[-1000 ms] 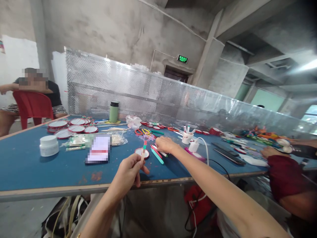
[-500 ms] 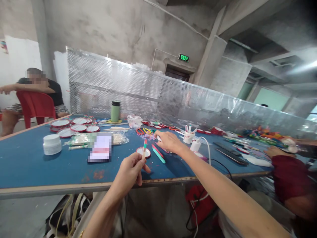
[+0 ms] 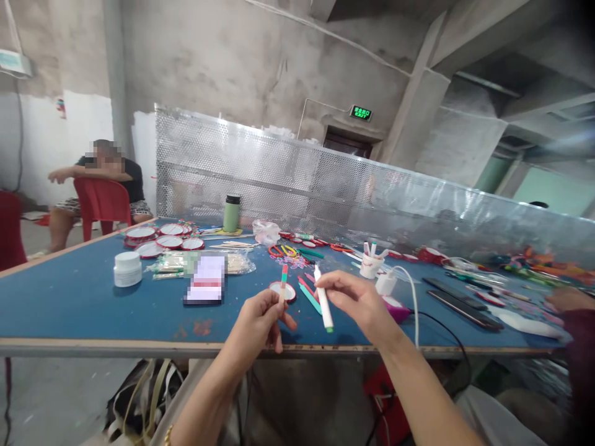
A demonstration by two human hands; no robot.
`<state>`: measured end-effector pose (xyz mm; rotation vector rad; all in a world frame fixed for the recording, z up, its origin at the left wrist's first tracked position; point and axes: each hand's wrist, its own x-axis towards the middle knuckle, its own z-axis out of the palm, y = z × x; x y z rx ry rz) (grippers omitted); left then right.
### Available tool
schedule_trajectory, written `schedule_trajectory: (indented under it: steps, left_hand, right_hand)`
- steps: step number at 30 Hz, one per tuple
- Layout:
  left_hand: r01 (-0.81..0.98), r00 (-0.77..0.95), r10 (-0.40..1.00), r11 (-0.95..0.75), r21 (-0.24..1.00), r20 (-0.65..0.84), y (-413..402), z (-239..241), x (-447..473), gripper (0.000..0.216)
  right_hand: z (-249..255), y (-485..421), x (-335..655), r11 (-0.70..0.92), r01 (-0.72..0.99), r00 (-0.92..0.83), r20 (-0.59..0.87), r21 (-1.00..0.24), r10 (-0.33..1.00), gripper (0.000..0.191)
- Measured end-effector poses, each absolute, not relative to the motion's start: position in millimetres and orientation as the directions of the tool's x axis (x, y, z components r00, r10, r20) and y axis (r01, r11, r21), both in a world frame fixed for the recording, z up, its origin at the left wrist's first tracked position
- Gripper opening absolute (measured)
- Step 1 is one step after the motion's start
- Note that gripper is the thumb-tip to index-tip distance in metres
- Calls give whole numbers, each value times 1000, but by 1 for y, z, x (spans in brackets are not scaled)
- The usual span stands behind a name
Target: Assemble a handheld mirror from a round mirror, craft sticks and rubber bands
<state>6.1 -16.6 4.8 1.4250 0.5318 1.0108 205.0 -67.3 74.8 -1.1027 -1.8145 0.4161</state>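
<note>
My left hand [image 3: 261, 317] pinches a flat wooden stick [image 3: 284, 282] upright, its top end banded in red and green. Between the fingers and thumb of my right hand [image 3: 360, 302] is a white marker pen [image 3: 325, 309], its narrow tip pointing up and away and its green end down toward me. The two hands are apart, above the front of the table. Behind the stick lies a round white disc with a red rim [image 3: 290, 292]. A teal pen [image 3: 310, 300] and a pink pen rest on the table between my hands, partly behind the marker.
On the blue table [image 3: 83, 310] are a phone [image 3: 204, 280], a white jar [image 3: 127, 269], a green bottle [image 3: 231, 215], bagged sticks, scissors [image 3: 276, 251] and a cup of markers [image 3: 370, 266]. A charging cable [image 3: 415, 291] loops down at the right. Another person's sleeve [image 3: 581, 334] is at the far right.
My right hand has come back toward me from the table near the scissors, bringing the white marker into clear view. My left hand still holds the stick. The view has shifted leftward.
</note>
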Motion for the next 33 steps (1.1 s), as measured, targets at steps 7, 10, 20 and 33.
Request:
schedule_trajectory:
  steps: [7,10,20,33]
  left_hand:
    - [-280,523,806,-145,949,278,-16,3,6,30]
    - [-282,512,808,-164,945,293,-15,0,8,29]
    - [-306,479,822,-174,936,309,-14,-1,10,29]
    - [-289,501,818,-151,945,284,-15,1,9,30]
  right_hand:
    - [57,-74,182,624,343,-235,579,-702,781,9]
    - [48,-73,170,650,436,-288,588,-622,756,10]
    - [40,-70,165,673,530,-346,594,-515,726,13]
    - [31,-69,173,630,380,-230,590,-678,774,8]
